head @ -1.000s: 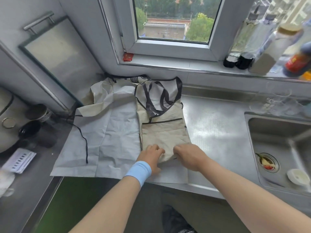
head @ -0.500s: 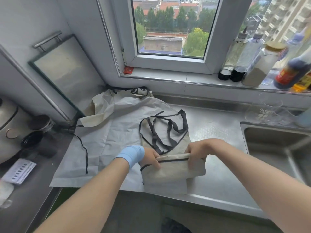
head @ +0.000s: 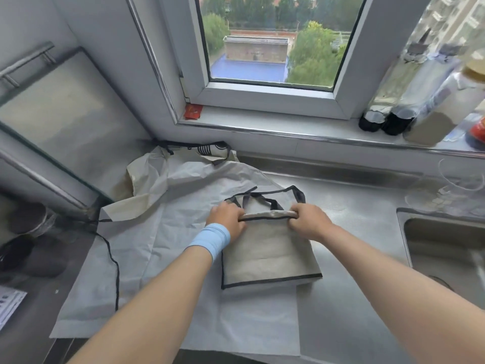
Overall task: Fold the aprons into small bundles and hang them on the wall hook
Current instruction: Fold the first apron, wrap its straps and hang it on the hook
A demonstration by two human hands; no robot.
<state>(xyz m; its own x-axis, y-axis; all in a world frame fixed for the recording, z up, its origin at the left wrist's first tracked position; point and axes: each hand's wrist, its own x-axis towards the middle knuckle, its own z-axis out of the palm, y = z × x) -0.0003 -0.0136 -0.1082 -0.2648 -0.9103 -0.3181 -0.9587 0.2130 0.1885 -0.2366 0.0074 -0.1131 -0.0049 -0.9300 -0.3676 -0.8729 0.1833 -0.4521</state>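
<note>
Head view: pinching the folded apron's (head: 267, 256) raised far edge, left hand (head: 227, 222) at one end, right hand (head: 309, 223) at the other; rest lying flat on counter (head: 354, 203).

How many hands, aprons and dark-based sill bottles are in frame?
Hands: 2, left hand and right hand
Aprons: 2 distinct, beige apron and pale grey apron; rear heap unclear
Dark-based bottles: 2
Total: 6
</note>
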